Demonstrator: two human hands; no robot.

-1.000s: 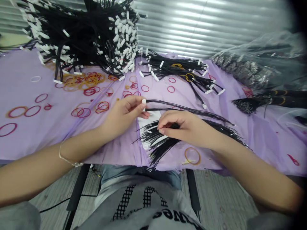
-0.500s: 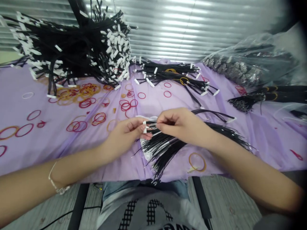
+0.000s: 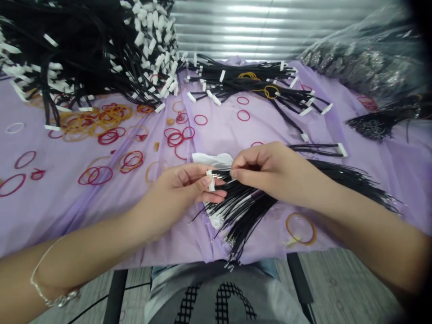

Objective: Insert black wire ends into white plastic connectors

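Observation:
Between its thumb and fingers my left hand (image 3: 191,184) pinches a small white connector housing (image 3: 211,181). Just to the right, my right hand (image 3: 266,168) is closed in a pinch on thin black wires (image 3: 222,173) whose ends meet the housing. How far each wire sits inside it is too small to tell. Under both hands lies a fanned bundle of loose black wires (image 3: 243,225) with bare metal tips, partly on a white sheet (image 3: 212,159). Behind my right wrist rests a black cable (image 3: 340,150) with a white connector on its end.
A tall heap of black cables with white connectors (image 3: 151,49) fills the back left. Rubber bands (image 3: 111,117) lie scattered on the purple cloth (image 3: 141,252). Banded cable bundles (image 3: 243,81) lie at the back, with a clear plastic bag (image 3: 357,63) at the back right.
The view has moved closer and lower over the table. My left hand still grips the connector, and my right hand stays pinched on the wires beside it.

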